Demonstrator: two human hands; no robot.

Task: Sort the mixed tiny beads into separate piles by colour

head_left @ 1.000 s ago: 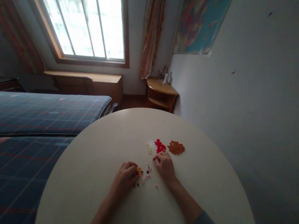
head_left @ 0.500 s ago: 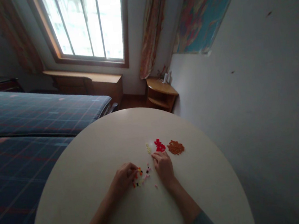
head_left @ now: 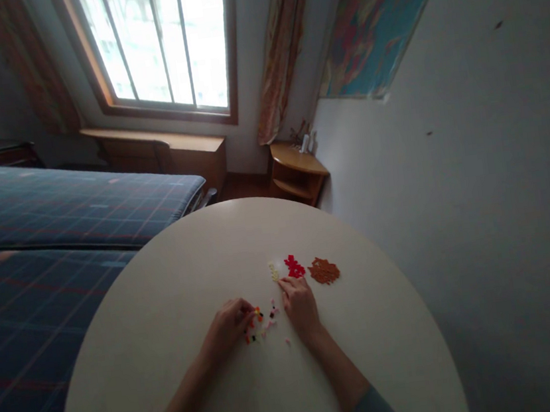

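Note:
On the round pale table (head_left: 201, 255), my left hand (head_left: 230, 325) is closed in a pinch on a small red, yellow and black piece (head_left: 258, 313). My right hand (head_left: 299, 303) reaches with its fingertips to the lower end of the pale yellow pieces (head_left: 273, 272); whether it grips one is too small to tell. Just beyond it lie a red pile (head_left: 294, 266) and, to the right, an orange-brown pile (head_left: 324, 271). Pink and black bits (head_left: 272, 313) are scattered between my hands, and a single pink piece (head_left: 288, 342) lies nearer to me.
A bed with a plaid mattress (head_left: 74, 204) stands left of the table. Behind are a wooden desk (head_left: 192, 142) under the window and a corner shelf (head_left: 297, 160). A white wall (head_left: 476, 174) runs along the right side.
My right fingertips have moved very slightly away from me along the pale yellow pieces. My left hand has stayed nearly still with its piece.

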